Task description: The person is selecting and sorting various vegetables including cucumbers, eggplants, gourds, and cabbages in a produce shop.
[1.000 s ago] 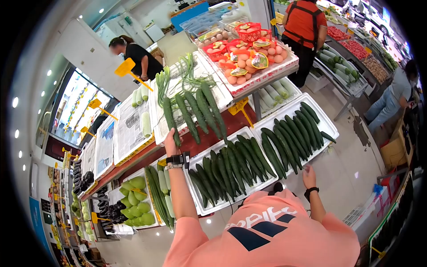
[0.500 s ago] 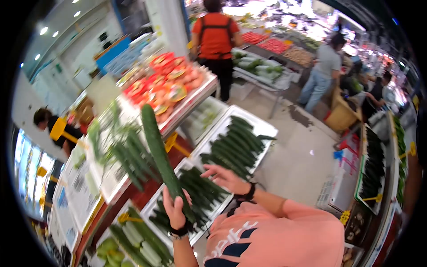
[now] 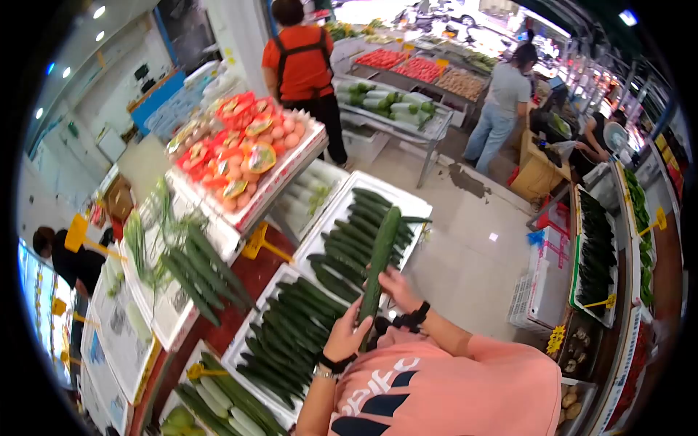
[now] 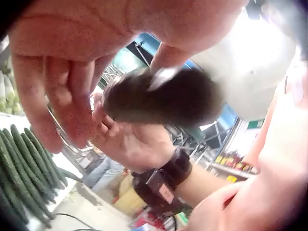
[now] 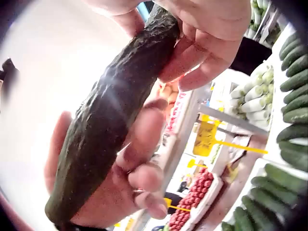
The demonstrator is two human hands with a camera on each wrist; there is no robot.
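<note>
A long dark green cucumber [image 3: 381, 254] stands tilted in front of my chest, between both hands. My left hand [image 3: 342, 337] has its lower part between thumb and fingers; the fingers lie loosely around it in the right wrist view. Higher up, my right hand [image 3: 399, 291] grips the cucumber with the thumb on one side and fingers on the other. Blurred and seen nearly end-on, the same cucumber [image 4: 159, 98] shows in the left wrist view. Below lie rows of cucumbers [image 3: 294, 323] in a white tray [image 3: 231, 354], with more in a second tray [image 3: 416, 195] beyond.
Several cucumbers [image 3: 200, 272] rest on the upper shelf beside green onions [image 3: 149, 243]. Red-netted eggs [image 3: 240, 149] fill a raised tray behind. A yellow price tag [image 3: 256, 242] sticks out near the trays. A person in a red vest [image 3: 299, 62] stands farther back; other shoppers are at right.
My left hand lifted a cucumber off the upper shelf and brought it rightward to my chest. The right hand rose from my side and took hold of it. My view turned right.
</note>
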